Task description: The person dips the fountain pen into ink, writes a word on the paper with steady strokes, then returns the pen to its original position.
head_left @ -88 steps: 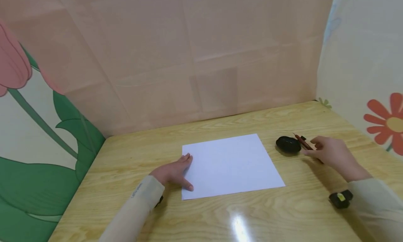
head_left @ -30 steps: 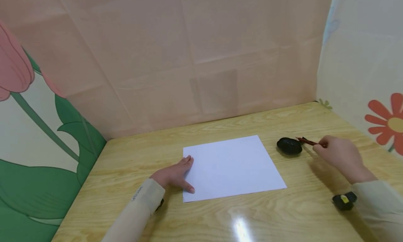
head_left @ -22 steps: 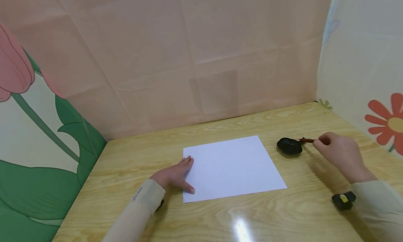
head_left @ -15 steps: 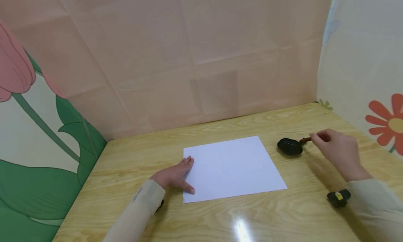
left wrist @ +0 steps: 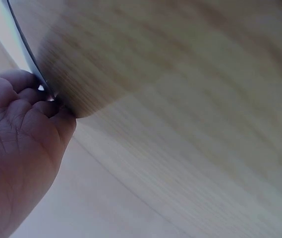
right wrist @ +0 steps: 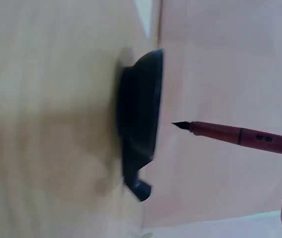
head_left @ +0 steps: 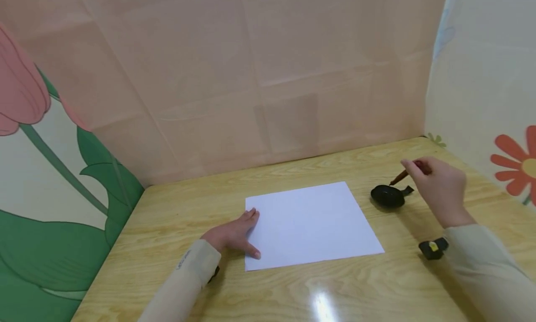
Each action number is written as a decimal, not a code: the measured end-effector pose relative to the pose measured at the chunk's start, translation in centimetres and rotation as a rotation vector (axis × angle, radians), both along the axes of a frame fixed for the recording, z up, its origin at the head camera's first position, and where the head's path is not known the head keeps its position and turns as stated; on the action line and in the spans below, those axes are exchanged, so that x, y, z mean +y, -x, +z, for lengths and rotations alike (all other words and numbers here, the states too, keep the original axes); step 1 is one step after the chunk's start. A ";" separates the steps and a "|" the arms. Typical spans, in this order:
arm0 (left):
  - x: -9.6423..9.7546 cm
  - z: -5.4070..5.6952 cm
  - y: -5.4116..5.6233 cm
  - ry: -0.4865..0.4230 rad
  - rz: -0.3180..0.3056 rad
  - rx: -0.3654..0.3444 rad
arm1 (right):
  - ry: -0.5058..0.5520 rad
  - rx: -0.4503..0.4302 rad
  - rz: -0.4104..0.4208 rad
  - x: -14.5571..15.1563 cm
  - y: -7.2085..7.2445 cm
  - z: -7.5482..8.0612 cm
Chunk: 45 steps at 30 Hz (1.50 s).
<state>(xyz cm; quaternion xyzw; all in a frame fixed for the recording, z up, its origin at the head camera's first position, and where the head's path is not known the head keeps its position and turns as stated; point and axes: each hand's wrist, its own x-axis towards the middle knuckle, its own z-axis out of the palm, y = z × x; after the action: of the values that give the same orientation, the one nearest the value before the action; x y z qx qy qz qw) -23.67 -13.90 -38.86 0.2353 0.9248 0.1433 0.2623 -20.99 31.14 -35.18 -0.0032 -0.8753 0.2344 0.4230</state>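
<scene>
My left hand (head_left: 232,232) rests on the left edge of a white sheet of paper (head_left: 311,226), thumb and fingers spread. The left wrist view has the hand (left wrist: 22,144) at its left side, against the paper's edge. In my right hand (head_left: 444,187) I pinch a dark red fountain pen (head_left: 398,177), its tip pointing down and left. Below the tip stands a small black oval dish (head_left: 387,196) with a short tab on its right. In the right wrist view the black nib of the fountain pen (right wrist: 215,131) is apart from the dish (right wrist: 138,109).
The wood-grain table (head_left: 176,247) lies under everything. A pink cloth wall (head_left: 201,89) rises along its back edge. At the right is a pale wall with a red flower (head_left: 512,161); green leaves and a tulip decorate the left wall.
The fountain pen has left the dish's tab and turned tip-down above the dish. My right hand has moved up and slightly left. My left hand and the paper stay in place.
</scene>
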 end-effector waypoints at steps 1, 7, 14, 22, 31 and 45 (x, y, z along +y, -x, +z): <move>0.0 0.0 0.0 -0.003 0.002 -0.001 | -0.001 0.008 0.007 -0.2 0.0 0.2; 0.0 0.3 -0.1 -0.012 0.013 -0.005 | -0.034 -0.003 0.051 -0.9 0.4 0.8; 0.0 0.3 -0.1 -0.015 0.005 -0.003 | -0.037 -0.130 0.071 -1.2 0.3 0.6; 0.1 0.1 0.0 -0.014 0.021 -0.026 | -0.064 -0.149 0.082 -1.4 0.7 0.1; -0.1 -0.1 0.1 -0.022 0.012 -0.013 | -0.116 -0.229 0.066 -1.4 1.1 -0.2; -0.2 0.1 0.1 -0.042 0.010 -0.026 | -0.097 -0.504 0.060 -1.5 1.2 -1.0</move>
<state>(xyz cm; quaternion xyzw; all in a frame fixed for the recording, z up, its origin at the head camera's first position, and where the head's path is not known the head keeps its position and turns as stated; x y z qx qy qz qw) -23.76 -14.09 -38.71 0.2342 0.9193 0.1672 0.2686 -22.22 29.59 -36.16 -0.0154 -0.9630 0.1961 0.1841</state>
